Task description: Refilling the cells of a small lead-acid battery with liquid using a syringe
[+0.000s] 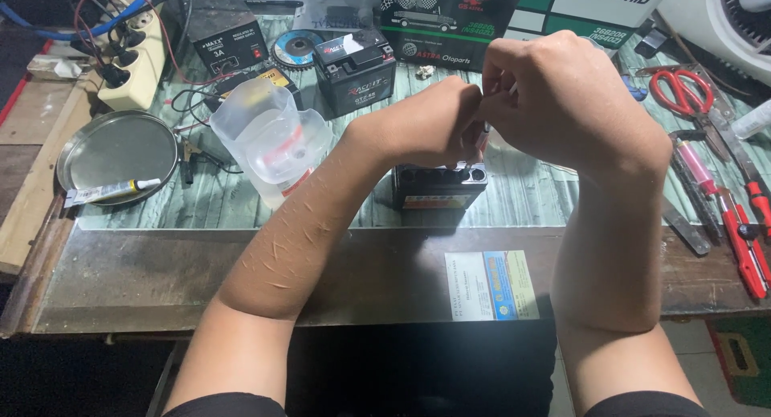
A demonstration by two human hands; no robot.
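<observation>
Hands meet in the middle of the bench, just above a small black battery (438, 186). The left hand (434, 128) is curled into a loose fist, with its fingertips pinching something small that I cannot make out. The right hand (574, 100) is curled too, and pinches at the same spot, where a thin white stick (511, 89) pokes out. The two hands touch each other. The battery sits right under them, on the near side, with its round top holes showing just below the fingers.

To the left of the left arm stands a clear plastic jug (269, 136) with some liquid in it. Farther left lies a round metal plate (119, 150) with a small tube (108, 191) at its near edge. Behind the hands, on the far side, stands a second black battery (355, 70). On the right lie red scissors (683, 90) and a red cutter knife (743, 244), well apart from the hands.
</observation>
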